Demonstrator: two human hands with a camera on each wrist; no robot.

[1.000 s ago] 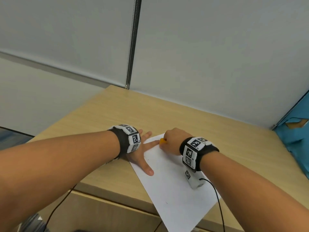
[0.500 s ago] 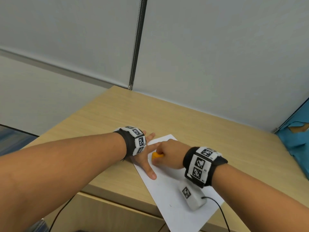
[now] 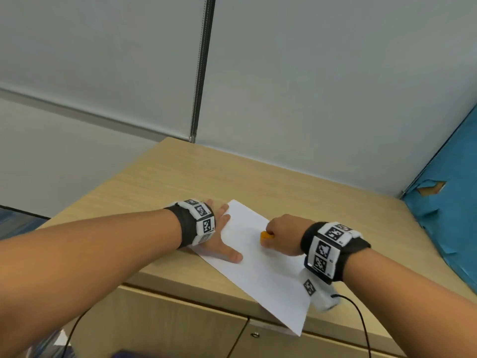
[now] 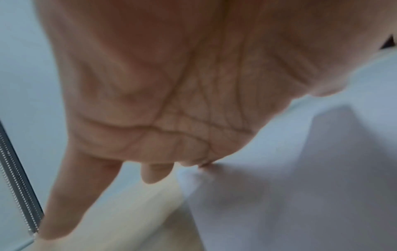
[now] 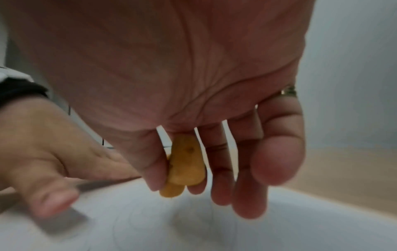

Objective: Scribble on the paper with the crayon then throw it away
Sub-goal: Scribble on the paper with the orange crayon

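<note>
A white sheet of paper (image 3: 260, 270) lies slantwise on the wooden table (image 3: 180, 177), its near corner hanging over the front edge. My left hand (image 3: 224, 239) lies flat with spread fingers on the sheet's left edge and presses it down; the left wrist view shows the palm (image 4: 171, 84) over the paper (image 4: 300, 195). My right hand (image 3: 280, 237) grips a stubby orange crayon (image 3: 266, 236) between thumb and fingers. In the right wrist view the crayon (image 5: 184, 166) points down, its tip at the paper (image 5: 214, 229), where faint lines show.
A grey wall with a metal strip (image 3: 202, 73) rises behind the table. A blue panel (image 3: 449, 202) with torn patches stands at the right. Cabinet doors (image 3: 180, 329) sit below the table's front edge. A black cable (image 3: 358, 319) runs from my right wrist's white camera unit.
My right hand has slid the crayon rightward across the sheet, away from my left hand. The left hand stays pressed on the paper's left edge. The head view has shifted slightly.
</note>
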